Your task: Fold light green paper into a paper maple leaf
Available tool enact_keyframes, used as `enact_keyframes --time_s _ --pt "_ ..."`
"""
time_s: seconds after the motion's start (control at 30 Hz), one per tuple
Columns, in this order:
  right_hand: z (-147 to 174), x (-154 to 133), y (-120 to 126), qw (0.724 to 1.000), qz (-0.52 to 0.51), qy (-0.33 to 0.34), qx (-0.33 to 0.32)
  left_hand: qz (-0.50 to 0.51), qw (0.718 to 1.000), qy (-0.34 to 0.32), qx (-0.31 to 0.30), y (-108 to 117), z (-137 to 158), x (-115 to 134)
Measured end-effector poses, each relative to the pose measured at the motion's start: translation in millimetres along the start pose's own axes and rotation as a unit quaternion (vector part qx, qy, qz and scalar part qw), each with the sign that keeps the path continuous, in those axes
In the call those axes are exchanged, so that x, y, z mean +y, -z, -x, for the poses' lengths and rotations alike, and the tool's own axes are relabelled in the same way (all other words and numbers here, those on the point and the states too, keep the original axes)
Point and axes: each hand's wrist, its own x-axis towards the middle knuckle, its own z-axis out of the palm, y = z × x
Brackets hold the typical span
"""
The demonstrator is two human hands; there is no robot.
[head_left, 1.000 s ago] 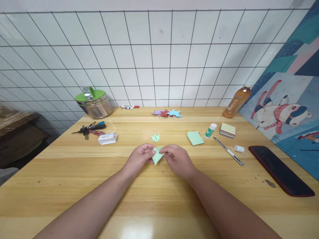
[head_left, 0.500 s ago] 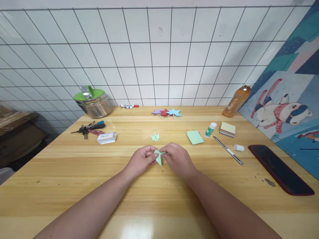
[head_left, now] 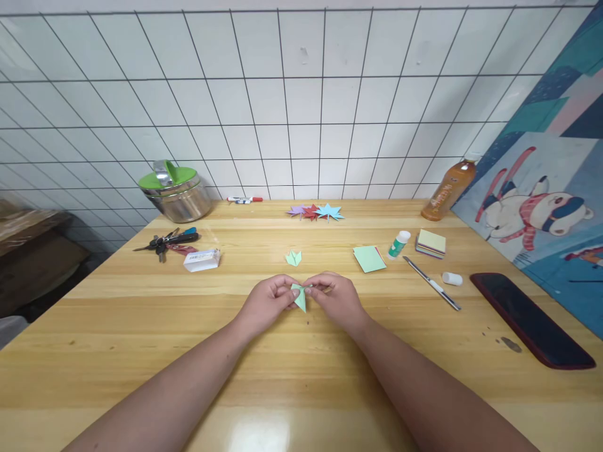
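Between my two hands is a small piece of folded green paper (head_left: pixel 300 300), its pointed end toward me. My left hand (head_left: pixel 269 300) pinches its left side, thumb on top. At its upper right edge, the thumb and fingers of my right hand (head_left: pixel 335 301) are closed on the paper, hiding that corner. Just beyond my hands lies another folded green paper piece (head_left: pixel 293 258) with pointed tips. Farther back, purple, red and blue paper maple leaves (head_left: pixel 328 212) lie overlapping. A stack of green square paper (head_left: pixel 370 258) is to the right of my hands.
On the right are a glue stick (head_left: pixel 399 245), its white cap (head_left: pixel 452 279), a utility knife (head_left: pixel 432 284), a sticky-note stack (head_left: pixel 430 243), a phone (head_left: pixel 530 320) and a drink bottle (head_left: pixel 450 189). To the left are keys (head_left: pixel 167 241), a small white box (head_left: pixel 202 260) and a steel pot (head_left: pixel 181 199).
My right thumb and fingers have shifted slightly on the paper's right side, and that flap now shows less. My left hand keeps its pinch.
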Motion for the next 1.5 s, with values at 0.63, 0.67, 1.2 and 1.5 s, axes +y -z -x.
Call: enact_keyframes --time_s 0.63,0.67,1.2,1.5 --pt "0.2 -1.9 -2.0 0.998 -0.046 0.015 0.031 0.018 1.0 0.022 -0.003 0.1 0.5 3.1" --pt "0.3 -3.3 -1.5 0.998 -0.043 0.019 0.029 0.019 1.0 0.022 -0.003 0.0 0.6 3.5" --pt "2.2 -0.6 -4.8 0.999 0.037 0.024 0.004 0.041 0.998 0.049 -0.012 2.5 -0.5 6.8" --pt "3.9 -3.1 -2.7 0.991 0.119 0.046 -0.029 0.045 0.997 0.042 -0.054 3.3 1.2 7.5"
